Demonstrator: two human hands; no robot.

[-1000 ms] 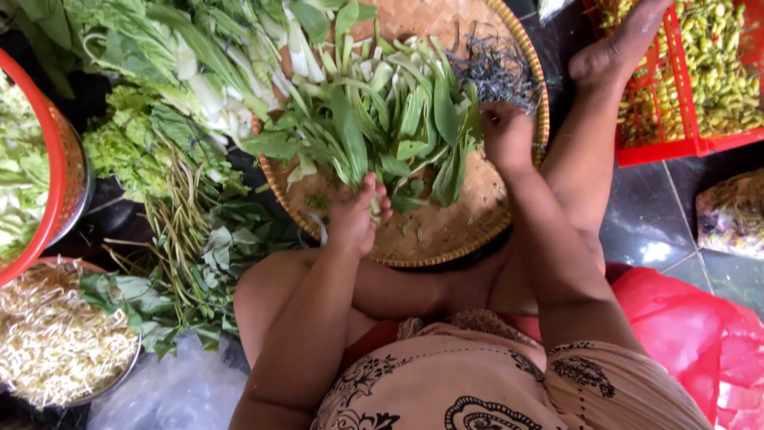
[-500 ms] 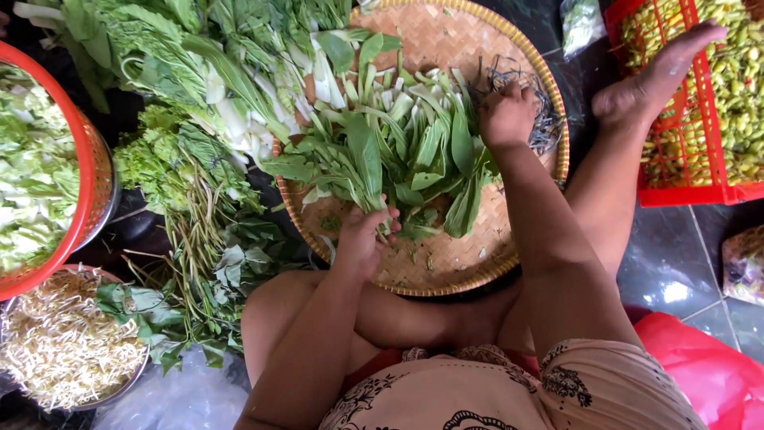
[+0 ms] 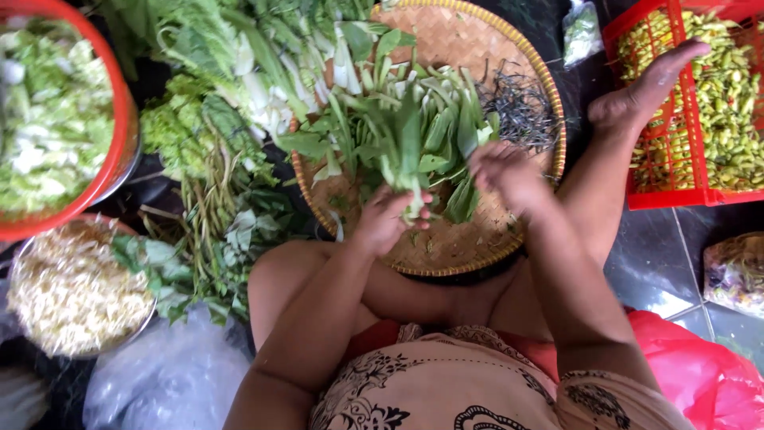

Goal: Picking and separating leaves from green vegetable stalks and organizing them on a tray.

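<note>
Leaf bunch (image 3: 414, 151) lifted since earlier, left hand (image 3: 386, 219) gripping stems, right hand (image 3: 501, 171) blurred, grip unclear

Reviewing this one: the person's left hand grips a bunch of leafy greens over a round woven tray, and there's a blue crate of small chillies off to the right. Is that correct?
Not quite: the crate of chillies is red, not blue, as the head view shows. The rest holds: the left hand grips the bunch of leafy greens over the round woven tray.
</note>
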